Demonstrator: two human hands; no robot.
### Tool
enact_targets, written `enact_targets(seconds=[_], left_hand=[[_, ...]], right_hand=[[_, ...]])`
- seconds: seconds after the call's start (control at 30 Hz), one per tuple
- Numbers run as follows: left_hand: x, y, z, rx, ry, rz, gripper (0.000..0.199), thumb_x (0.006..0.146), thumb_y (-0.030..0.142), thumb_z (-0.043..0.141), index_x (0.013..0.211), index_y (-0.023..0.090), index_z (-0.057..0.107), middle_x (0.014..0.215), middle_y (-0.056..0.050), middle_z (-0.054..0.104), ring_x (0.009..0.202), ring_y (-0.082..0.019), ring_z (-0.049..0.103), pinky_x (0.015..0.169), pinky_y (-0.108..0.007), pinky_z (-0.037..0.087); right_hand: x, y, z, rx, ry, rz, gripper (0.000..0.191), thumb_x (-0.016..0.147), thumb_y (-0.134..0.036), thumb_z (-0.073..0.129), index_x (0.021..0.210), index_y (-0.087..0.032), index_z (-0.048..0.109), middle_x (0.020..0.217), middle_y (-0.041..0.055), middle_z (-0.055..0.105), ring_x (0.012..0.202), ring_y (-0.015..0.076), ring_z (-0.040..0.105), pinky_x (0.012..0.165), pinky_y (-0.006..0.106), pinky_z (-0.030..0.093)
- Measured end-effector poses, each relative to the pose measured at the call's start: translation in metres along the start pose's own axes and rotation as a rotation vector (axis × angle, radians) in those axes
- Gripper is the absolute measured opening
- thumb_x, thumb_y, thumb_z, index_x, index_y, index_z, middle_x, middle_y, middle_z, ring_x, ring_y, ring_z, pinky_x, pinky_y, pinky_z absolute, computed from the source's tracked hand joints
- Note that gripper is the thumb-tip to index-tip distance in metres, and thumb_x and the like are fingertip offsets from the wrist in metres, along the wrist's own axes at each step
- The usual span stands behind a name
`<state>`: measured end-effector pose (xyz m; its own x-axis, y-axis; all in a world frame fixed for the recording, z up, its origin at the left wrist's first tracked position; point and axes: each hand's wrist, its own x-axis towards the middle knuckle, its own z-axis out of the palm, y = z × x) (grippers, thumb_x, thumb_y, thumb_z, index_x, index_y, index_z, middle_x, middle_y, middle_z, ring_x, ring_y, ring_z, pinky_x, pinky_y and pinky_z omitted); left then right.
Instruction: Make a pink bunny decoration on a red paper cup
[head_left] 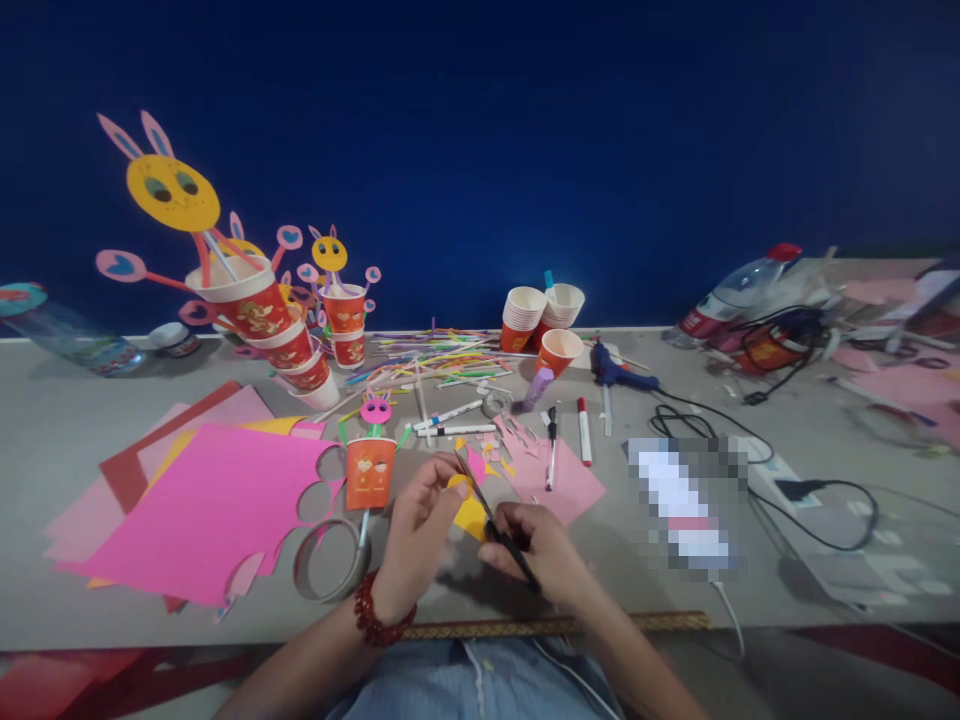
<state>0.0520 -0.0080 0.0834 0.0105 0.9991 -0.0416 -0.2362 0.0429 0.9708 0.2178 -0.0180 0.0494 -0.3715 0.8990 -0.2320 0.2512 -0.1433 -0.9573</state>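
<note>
Near the table's front edge, my left hand [420,515] pinches a small piece of yellow paper [470,515]. My right hand [536,550] is closed round the black handles of a pair of scissors [491,515], whose blades point up and away from me, against the yellow paper. Just behind my hands lie paper scraps [491,460] and a pink sheet [574,480]. Left of my left hand stands a small red paper cup [370,472] with a pink rabbit face on top. A roll of tape [304,565] lies beside my left wrist.
Coloured paper sheets [210,500] cover the left. Cups with rabbit figures [247,300] stand behind them. Pipe cleaners [442,360], stacked cups [521,318] and markers [583,432] lie further back. A blue glue gun [619,370] trails its cable right, near a blurred-out device [682,510].
</note>
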Motion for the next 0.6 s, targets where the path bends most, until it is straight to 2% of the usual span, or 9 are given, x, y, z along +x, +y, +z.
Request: enact_targets(seconds=[0.47,0.6], left_hand=[[-0.0003,-0.0024,-0.0007,-0.001,-0.004,0.029,0.013,0.085,0.03,0.064,0.077,0.02,0.061,0.091,-0.004,0.061,0.083,-0.018,0.055,0.072,-0.027,0.043],[-0.0001,-0.0036,-0.0004,-0.014,0.006,0.028,0.011,0.085,0.027,0.064,0.077,0.02,0.062,0.094,-0.004,0.061,0.089,-0.018,0.055,0.076,-0.027,0.043]], right_hand=[[0.0018,0.0025,-0.0013,-0.086,0.046,-0.052,0.054,0.07,-0.058,0.07,0.058,-0.023,0.031,0.054,-0.0076,0.029,0.054,0.0103,0.025,0.048,0.023,0.019],[0.002,0.0065,0.0014,-0.039,0.072,-0.043,0.054,0.069,-0.055,0.073,0.057,-0.023,0.031,0.051,-0.0083,0.03,0.048,0.0091,0.027,0.046,0.023,0.021]])
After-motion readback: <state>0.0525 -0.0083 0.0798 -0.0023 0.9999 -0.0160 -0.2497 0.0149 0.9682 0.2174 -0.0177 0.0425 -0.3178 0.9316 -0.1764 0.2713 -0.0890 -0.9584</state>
